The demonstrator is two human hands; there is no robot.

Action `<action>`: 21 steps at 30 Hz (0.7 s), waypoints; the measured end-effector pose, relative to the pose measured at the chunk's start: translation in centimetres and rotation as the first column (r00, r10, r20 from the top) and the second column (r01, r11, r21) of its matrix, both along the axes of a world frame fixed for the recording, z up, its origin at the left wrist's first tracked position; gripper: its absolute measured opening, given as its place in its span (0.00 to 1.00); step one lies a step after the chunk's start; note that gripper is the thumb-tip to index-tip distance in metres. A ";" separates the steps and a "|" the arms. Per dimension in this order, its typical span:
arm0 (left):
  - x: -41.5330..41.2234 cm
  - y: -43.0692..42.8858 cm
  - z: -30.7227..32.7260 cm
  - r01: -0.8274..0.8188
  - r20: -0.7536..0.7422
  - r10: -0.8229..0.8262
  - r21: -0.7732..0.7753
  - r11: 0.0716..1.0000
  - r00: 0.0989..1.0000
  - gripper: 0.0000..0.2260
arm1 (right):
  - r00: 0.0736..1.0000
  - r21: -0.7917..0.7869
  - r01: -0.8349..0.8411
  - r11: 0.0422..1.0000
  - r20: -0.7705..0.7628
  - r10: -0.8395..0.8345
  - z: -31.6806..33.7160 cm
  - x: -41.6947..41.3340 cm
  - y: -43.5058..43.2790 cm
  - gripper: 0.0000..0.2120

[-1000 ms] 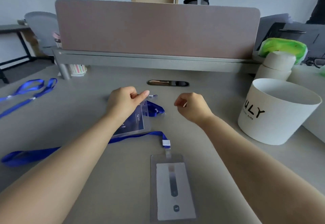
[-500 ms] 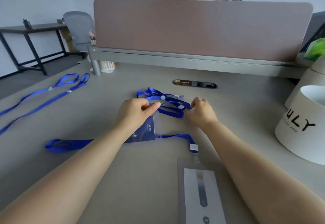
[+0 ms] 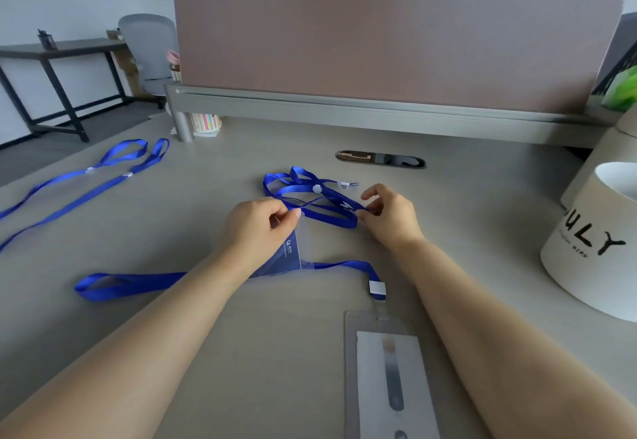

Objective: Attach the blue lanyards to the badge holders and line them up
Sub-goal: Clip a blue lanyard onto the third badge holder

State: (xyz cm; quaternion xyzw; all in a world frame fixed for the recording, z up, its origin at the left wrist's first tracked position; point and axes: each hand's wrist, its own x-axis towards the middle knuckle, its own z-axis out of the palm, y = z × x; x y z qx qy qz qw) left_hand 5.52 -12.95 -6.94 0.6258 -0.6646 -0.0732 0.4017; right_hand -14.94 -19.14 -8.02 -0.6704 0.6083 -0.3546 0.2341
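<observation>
1. Reached in with right hand (image 3: 389,214) since a second ago, when curled on nothing; now pinching clip end of bunched blue fabric lanyard (image 3: 331,220), just ahead of both hands.
2. Still pinching top edge of clear plastic badge holder with blue card (image 3: 287,256) in left hand (image 3: 256,228), holder lying under that hand on grey counter (image 3: 465,232).
3. Brings clip close to holder's top; attaching likely next, not yet done.
4. Nearer than right hand: grey badge holder (image 3: 386,380) already on a lanyard.

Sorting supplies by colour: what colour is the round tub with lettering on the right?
White with black lettering; the tub shows best in the head view.
</observation>
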 end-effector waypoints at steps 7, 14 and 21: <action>0.7 0.8 0.1 0.067 0.090 -0.058 -0.105 0.992 0.994 0.09 | 0.931 0.016 -0.202 0.979 0.312 0.187 0.8 1.3 1.1 0.04; 1.0 1.0 0.5 0.042 0.027 -0.040 -0.081 0.996 0.999 0.07 | 0.857 -0.022 -0.314 0.949 0.423 0.294 2.0 2.2 2.1 0.12; 1.5 1.3 1.3 0.108 0.028 -0.106 -0.102 0.989 0.994 0.10 | 0.783 -0.135 -0.320 0.938 0.519 0.342 3.2 3.2 3.2 0.14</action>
